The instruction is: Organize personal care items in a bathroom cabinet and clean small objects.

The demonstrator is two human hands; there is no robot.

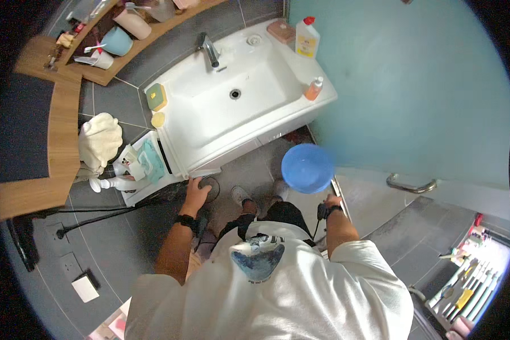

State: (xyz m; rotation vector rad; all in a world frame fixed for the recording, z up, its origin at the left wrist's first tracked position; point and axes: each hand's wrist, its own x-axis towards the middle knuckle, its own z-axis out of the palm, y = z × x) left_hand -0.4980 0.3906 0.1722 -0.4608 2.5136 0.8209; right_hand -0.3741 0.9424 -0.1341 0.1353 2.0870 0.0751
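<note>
My left hand (197, 194) is at the near corner of a white storage cart, its thumb spread from its fingers; its fingertips are at a pale edge and a dark round rim beside the washbasin. My right hand (333, 200) is low on the right, just below the rim of a blue plastic basin (307, 168); its fingers are mostly hidden, so whether it grips the basin is unclear. The white ceramic washbasin (246, 111) with a chrome faucet (209, 50) lies ahead. A green-and-yellow sponge (156, 97) and an orange pump bottle (313, 89) sit on its rim.
A frosted glass panel (408, 85) with a metal handle (411, 185) stands at the right. A white cleaner bottle (307, 39) is at the washbasin's back corner. On the left are a wooden shelf (63, 127) with cups, a cream cloth (100, 140) and a black cable (97, 219).
</note>
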